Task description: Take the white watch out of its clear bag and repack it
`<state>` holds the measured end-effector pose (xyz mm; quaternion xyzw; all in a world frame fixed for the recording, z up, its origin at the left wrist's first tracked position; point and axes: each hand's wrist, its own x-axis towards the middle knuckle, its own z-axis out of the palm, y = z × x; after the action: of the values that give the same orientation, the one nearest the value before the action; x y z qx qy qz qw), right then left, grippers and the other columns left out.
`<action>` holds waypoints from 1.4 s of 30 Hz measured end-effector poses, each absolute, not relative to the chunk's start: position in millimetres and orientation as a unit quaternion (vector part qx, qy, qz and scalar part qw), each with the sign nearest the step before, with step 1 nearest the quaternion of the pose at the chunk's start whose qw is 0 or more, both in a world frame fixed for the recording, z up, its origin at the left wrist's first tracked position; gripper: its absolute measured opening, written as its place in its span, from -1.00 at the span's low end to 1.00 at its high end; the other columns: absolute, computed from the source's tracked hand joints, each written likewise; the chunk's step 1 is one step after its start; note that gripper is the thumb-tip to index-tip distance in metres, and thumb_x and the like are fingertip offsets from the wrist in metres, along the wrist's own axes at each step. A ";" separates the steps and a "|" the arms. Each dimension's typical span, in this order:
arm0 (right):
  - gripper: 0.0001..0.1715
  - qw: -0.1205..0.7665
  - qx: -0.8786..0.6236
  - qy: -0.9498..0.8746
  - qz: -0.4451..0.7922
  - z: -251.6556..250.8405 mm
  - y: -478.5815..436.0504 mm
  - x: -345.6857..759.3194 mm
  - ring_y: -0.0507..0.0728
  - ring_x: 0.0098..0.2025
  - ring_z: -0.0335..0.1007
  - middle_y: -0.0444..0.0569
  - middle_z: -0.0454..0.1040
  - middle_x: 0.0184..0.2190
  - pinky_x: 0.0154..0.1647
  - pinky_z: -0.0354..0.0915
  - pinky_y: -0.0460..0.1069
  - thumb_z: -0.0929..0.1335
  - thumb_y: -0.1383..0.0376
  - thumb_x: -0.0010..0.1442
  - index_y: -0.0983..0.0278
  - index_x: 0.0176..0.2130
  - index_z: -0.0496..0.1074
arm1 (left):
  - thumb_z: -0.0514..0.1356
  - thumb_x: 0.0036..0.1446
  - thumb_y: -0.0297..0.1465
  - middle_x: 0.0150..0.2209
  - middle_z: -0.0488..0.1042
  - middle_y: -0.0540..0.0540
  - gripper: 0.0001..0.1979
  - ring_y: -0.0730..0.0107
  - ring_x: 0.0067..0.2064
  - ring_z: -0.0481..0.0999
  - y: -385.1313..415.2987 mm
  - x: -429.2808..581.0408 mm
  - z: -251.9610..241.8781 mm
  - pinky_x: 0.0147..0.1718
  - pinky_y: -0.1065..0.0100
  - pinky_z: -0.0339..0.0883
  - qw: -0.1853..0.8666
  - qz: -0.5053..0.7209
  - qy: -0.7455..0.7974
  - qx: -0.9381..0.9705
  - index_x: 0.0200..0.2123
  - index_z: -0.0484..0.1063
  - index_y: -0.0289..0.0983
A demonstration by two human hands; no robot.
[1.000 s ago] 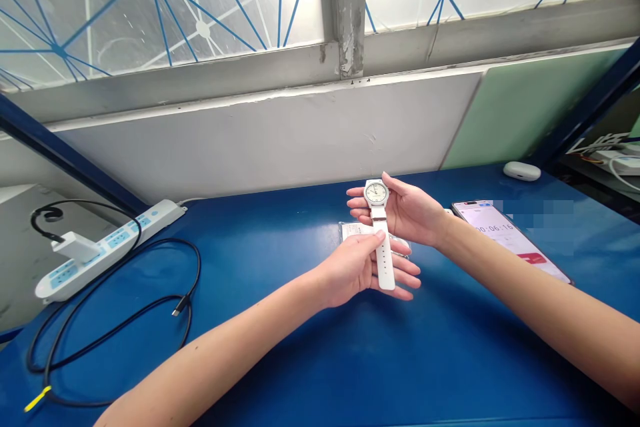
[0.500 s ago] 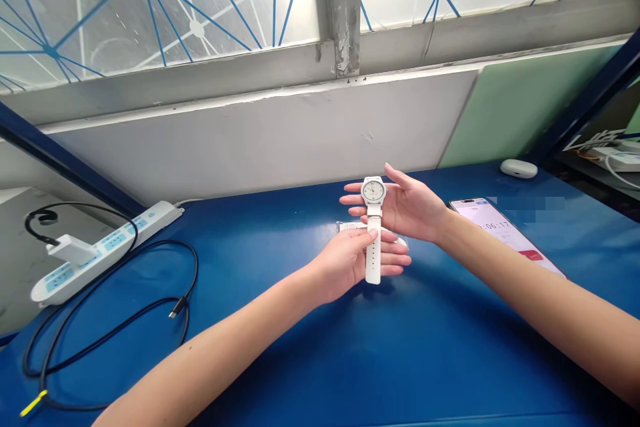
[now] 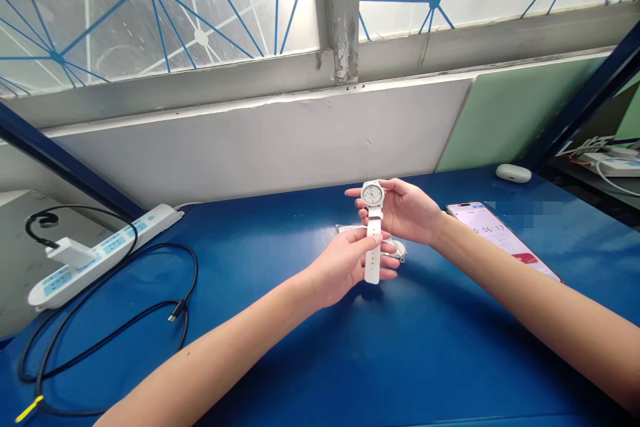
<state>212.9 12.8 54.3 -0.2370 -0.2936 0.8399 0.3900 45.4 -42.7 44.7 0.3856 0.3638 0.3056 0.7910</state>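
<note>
A white wristwatch [image 3: 373,194] with a round dial is held up over the blue table, its dial towards me and its strap hanging down. My left hand [image 3: 343,260] pinches the lower strap between thumb and fingers. At the watch case, my right hand [image 3: 407,208] has its thumb on the right edge and its fingers behind, so it grips the case. Beneath the hands lies a white item in what looks like clear wrapping [image 3: 399,250]; my left hand covers most of it.
A phone [image 3: 493,233] showing a timer lies by my right forearm. Farther back sits a white rounded case [image 3: 513,173]. On the left, a power strip [image 3: 113,247] holds a white charger [image 3: 71,252], with a black cable [image 3: 100,347] looped on the blue table [image 3: 380,360].
My right thumb, raised before, has come down onto the watch case, and the right fingers have curled in behind it. The left hand's fingers have drawn in slightly around the strap.
</note>
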 end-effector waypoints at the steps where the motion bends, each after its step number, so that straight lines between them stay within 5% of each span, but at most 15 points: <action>1: -0.48 0.394 -0.247 -0.295 0.835 54.6 13.2 213.4 0.14 -0.36 0.44 0.07 0.53 -0.37 -0.27 0.41 0.03 0.16 0.21 0.34 0.50 0.07 0.42 | 0.26 0.24 -0.37 -0.19 0.54 -0.23 -0.82 0.34 -0.31 0.57 -42.2 45.0 44.0 -0.19 0.21 0.46 0.784 0.308 0.365 0.396 -0.15 0.48 -0.38; 9: -0.77 0.504 -0.364 -0.348 0.702 44.5 17.0 209.1 0.08 -0.29 0.48 -0.05 0.54 -0.44 -0.19 0.42 -0.06 0.45 0.13 0.19 0.26 -0.34 0.54 | 0.32 0.17 -0.35 -0.18 0.54 -0.22 -0.67 0.39 -0.35 0.54 -38.8 43.5 38.7 -0.21 0.27 0.40 0.794 0.298 0.321 0.423 -0.03 0.44 -0.37; 15: -0.72 0.443 -0.329 -0.410 0.726 46.4 7.5 204.0 0.14 -0.12 0.50 0.00 0.60 -0.27 0.01 0.40 0.02 0.43 0.16 0.22 0.27 -0.13 0.56 | 0.24 0.24 -0.36 -0.30 0.57 -0.29 -0.76 0.19 -0.29 0.63 -37.7 42.4 40.4 -0.20 0.21 0.45 0.828 0.275 0.271 0.406 -0.14 0.48 -0.45; 21: -0.69 0.414 -0.295 -0.418 0.753 42.4 8.1 206.8 0.16 -0.04 0.52 0.06 0.62 -0.16 0.05 0.40 0.05 0.42 0.30 0.22 0.31 -0.02 0.52 | 0.26 0.23 -0.36 -0.13 0.58 -0.42 -0.74 0.12 -0.19 0.64 -37.4 39.2 38.2 -0.08 0.14 0.44 0.836 0.268 0.263 0.401 -0.12 0.50 -0.46; 27: -0.72 0.426 -0.289 -0.383 0.767 42.2 11.9 207.7 0.06 -0.18 0.57 0.07 0.62 -0.21 -0.03 0.46 -0.06 0.38 0.44 0.24 0.38 -0.02 0.48 | 0.26 0.24 -0.30 -0.07 0.56 -0.47 -0.68 0.01 -0.08 0.62 -35.2 36.9 31.3 0.02 0.07 0.40 0.830 0.261 0.272 0.410 -0.12 0.53 -0.49; 42: -0.64 0.361 -0.253 -0.352 0.826 49.4 10.6 212.8 0.18 -0.03 0.54 0.18 0.55 0.03 0.02 0.45 0.05 0.21 0.34 0.35 0.43 0.00 0.47 | 0.16 0.31 -0.37 0.00 0.52 -0.48 -0.70 -0.01 0.01 0.58 -33.6 37.6 24.9 0.06 0.05 0.35 0.870 0.227 0.230 0.371 -0.04 0.48 -0.49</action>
<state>212.8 10.6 49.4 -0.2532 -0.3515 0.8260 0.3605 37.6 -33.6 24.9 0.3714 0.2304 0.2270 0.8703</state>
